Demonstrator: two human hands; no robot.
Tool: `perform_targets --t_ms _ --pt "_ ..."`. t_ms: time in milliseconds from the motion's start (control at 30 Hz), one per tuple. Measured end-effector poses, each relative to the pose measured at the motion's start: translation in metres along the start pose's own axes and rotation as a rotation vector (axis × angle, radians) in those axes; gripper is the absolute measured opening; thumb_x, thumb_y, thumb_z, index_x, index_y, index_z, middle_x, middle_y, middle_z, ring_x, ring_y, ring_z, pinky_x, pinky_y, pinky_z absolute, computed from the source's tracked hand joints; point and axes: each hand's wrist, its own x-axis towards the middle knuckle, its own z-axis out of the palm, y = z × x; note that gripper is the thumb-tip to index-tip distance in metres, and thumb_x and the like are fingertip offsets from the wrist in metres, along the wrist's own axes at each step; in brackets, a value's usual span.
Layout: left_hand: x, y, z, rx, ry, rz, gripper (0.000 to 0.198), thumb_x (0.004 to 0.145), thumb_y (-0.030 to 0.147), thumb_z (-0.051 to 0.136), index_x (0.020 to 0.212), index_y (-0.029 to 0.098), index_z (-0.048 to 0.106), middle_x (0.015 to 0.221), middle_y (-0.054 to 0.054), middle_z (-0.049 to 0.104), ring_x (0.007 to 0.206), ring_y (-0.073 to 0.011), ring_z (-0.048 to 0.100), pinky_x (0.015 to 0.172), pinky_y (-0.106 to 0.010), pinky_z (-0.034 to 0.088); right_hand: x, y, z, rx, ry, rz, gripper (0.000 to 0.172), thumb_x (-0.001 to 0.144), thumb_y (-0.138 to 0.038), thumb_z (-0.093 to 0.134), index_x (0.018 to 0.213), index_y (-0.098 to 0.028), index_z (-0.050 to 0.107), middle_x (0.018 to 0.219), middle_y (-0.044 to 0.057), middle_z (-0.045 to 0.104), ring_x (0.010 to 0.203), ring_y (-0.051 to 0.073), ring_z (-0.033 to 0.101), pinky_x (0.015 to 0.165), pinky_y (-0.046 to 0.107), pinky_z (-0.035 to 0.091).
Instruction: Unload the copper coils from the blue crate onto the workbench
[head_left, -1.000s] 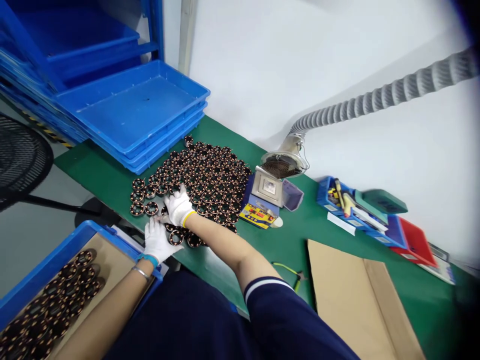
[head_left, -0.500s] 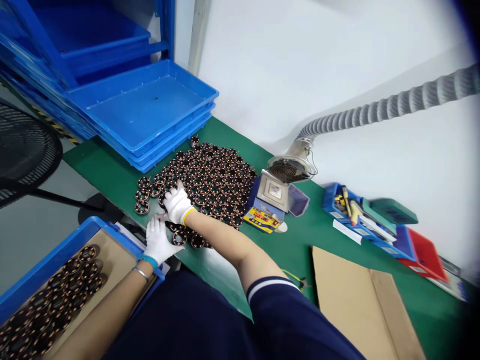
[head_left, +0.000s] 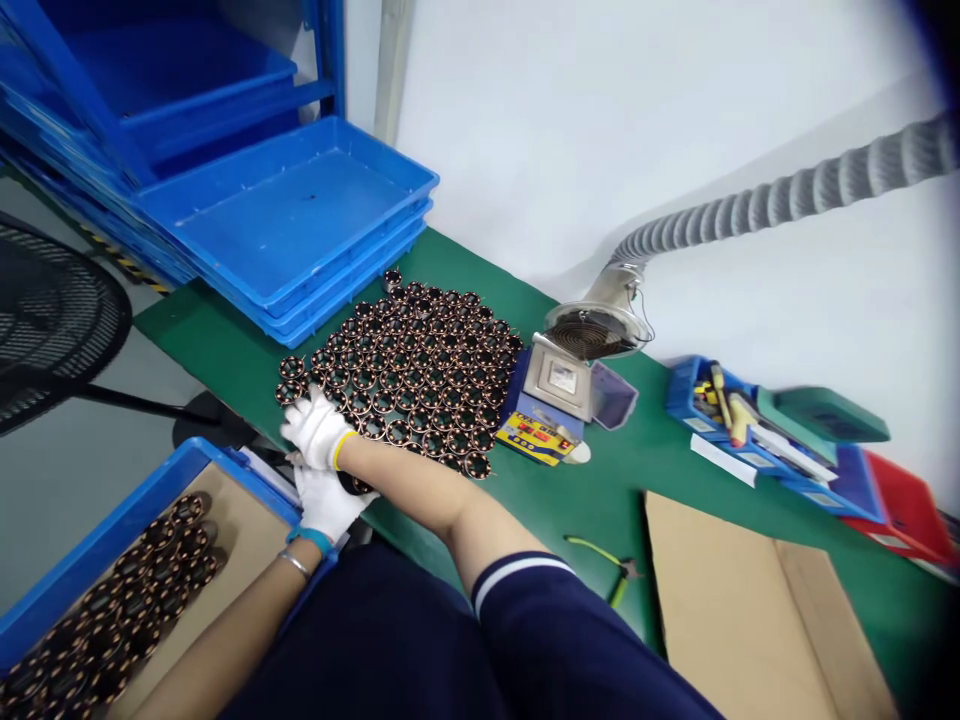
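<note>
Many ring-shaped motor stators [head_left: 390,378] with copper windings lie packed together on the green table [head_left: 510,520]. My right hand [head_left: 316,430], in a white glove with a yellow cuff, curls its fingers down over stators at the near left edge of the group; its grip is partly hidden. Just below it, my left hand [head_left: 328,503] in a white glove with a teal cuff sits at the table edge, thumb spread. The right hand covers its fingers. A dark stator [head_left: 352,484] shows between the two hands, against the left glove.
At lower left, a blue tray [head_left: 180,455] lined with cardboard holds more stators. Stacked blue trays [head_left: 277,215] stand behind. Right of the stators are a printed box [head_left: 536,440], a fume hood [head_left: 600,320], cutters [head_left: 622,572], tool bins [head_left: 694,400] and cardboard [head_left: 727,590]. A black fan [head_left: 60,320] stands left.
My right hand has moved left and nearer, from on top of the stators to over the left hand. The left glove's fingers are now covered. The view has shifted slightly.
</note>
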Motion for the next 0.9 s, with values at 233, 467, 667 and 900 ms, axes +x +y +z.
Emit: perform_targets --t_ms 233,467,667,900 --pt "-0.004 0.008 0.003 -0.013 0.071 -0.043 0.115 0.053 0.066 0.068 0.139 -0.003 0.037 0.142 -0.033 0.04 0.139 -0.047 0.026 0.115 -0.056 0.013 -0.024 0.004 -0.004 0.157 0.021 0.212 0.056 0.089 -0.059 0.054 0.123 -0.015 0.059 0.12 0.016 0.061 0.12 0.035 0.048 0.107 0.063 0.028" --pt "0.005 0.004 -0.013 -0.054 0.067 0.168 0.083 0.063 0.059 0.068 0.125 0.005 0.055 0.135 -0.026 0.051 0.129 -0.0402 0.042 0.112 -0.051 0.024 -0.184 -0.023 0.02 0.598 0.527 0.483 0.037 0.095 -0.041 0.048 0.122 -0.017 0.058 0.118 0.012 0.064 0.111 0.024 0.057 0.095 0.039 0.048" --pt "-0.004 0.023 -0.029 -0.071 -0.047 0.04 0.044 0.068 0.06 0.063 0.083 0.019 0.062 0.088 -0.011 0.065 0.086 -0.0326 0.061 0.076 -0.041 0.047 -0.275 -0.074 0.062 0.733 0.519 0.744 0.024 0.089 -0.029 0.051 0.109 -0.022 0.063 0.106 0.009 0.069 0.098 0.022 0.065 0.086 0.037 0.054" --pt "0.004 -0.01 -0.031 -0.293 -0.059 -0.088 0.039 0.062 0.05 0.068 0.086 0.019 0.062 0.091 -0.01 0.062 0.089 -0.0292 0.063 0.082 -0.038 0.052 -0.233 -0.073 0.06 0.808 0.086 0.594 0.029 0.084 -0.033 0.06 0.109 -0.021 0.07 0.103 0.006 0.07 0.095 0.022 0.065 0.083 0.033 0.051"
